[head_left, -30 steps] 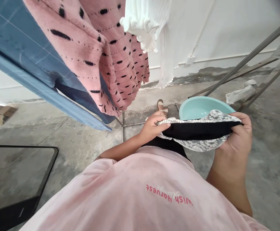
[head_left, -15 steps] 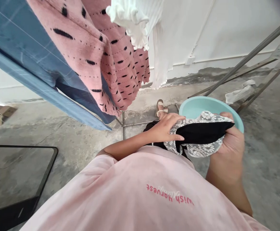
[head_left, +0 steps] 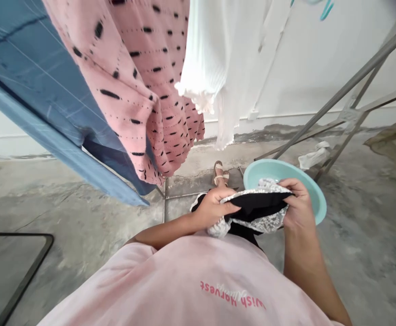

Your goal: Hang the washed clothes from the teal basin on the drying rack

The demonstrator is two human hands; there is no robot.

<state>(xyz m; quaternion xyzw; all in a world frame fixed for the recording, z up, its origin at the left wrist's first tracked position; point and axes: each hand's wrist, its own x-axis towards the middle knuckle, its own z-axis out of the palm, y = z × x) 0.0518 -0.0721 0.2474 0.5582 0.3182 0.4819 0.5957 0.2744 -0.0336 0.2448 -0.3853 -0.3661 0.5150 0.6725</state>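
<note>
A black garment with white floral lace [head_left: 255,210] is gathered between my two hands, in front of my pink T-shirt [head_left: 184,285]. My left hand [head_left: 214,208] grips its near side, with lace bunched under the palm. My right hand [head_left: 298,203] pinches the opposite edge. Below the fabric lies a round teal plastic basin [head_left: 279,168] on the concrete floor, and my right hand is above its rim. The garment hides part of the basin, so I cannot tell what it contains.
Blue [head_left: 41,99], pink spotted [head_left: 143,90] and white ribbed [head_left: 225,59] garments hang overhead at the left. A metal drying rack [head_left: 350,86] stands to the right, with white cloth [head_left: 313,156] on the floor beneath it. A sandalled foot [head_left: 220,174] shows ahead. A dark-framed panel [head_left: 14,271] lies lower left.
My hands have come closer together and bunched the garment more tightly. The view has tilted, so the basin and hanging clothes sit differently in the frame.
</note>
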